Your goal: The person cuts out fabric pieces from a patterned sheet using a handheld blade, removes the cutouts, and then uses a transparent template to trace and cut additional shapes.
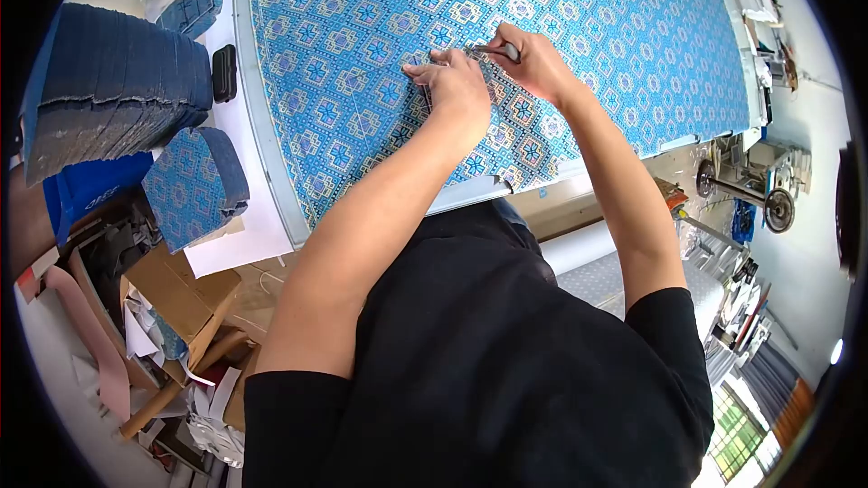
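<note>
A large sheet of blue patterned fabric (633, 45) covers the table in front of me. My left hand (455, 89) lies on it with the fingers spread and pressed flat. Just to its right, my right hand (535, 61) is closed around a small tool with a grey handle (512, 52). The tool's thin metal end points left, close to my left fingertips and the fabric. Its exact kind cannot be made out.
Along the left edge runs a pale table rail (271, 149). Beyond it stand a tall stack of dark blue cut pieces (127, 59), a smaller patterned stack (194, 185) and a black case (224, 72). An opened cardboard box (176, 289) sits lower left; a wheeled metal bar (746, 194) is at right.
</note>
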The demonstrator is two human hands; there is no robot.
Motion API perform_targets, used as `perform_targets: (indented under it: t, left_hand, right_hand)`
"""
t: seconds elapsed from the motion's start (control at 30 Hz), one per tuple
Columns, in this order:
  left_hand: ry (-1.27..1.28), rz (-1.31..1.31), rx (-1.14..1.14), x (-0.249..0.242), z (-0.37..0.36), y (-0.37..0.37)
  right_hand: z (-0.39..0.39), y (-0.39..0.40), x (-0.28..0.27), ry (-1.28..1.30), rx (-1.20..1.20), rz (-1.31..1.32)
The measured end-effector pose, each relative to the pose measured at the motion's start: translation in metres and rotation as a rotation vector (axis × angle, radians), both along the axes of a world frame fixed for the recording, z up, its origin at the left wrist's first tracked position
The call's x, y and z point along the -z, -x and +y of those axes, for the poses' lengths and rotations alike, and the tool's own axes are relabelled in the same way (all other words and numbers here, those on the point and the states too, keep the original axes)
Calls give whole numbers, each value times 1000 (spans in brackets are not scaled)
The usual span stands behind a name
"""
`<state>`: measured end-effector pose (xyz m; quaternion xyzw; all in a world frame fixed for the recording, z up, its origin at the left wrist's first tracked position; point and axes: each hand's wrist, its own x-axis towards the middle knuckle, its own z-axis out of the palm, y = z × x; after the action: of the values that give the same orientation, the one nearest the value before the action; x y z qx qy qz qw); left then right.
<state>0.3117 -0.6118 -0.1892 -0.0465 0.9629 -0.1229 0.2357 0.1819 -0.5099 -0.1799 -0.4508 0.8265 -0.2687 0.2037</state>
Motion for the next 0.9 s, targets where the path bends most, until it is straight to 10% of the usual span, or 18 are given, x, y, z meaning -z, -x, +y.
perform_targets:
  t: [0.3,0.4,0.9]
  left_hand:
    - [-5,62,-253,62,11,6]
    - [-49,-79,-221,2,10,3]
    - [-268,83,-521,12,5,-22]
  right_hand:
    - [7,16,22,103,-125,1]
    - [8,19,25,117,-163,1]
    - [-4,68,32,180,-574,-46]
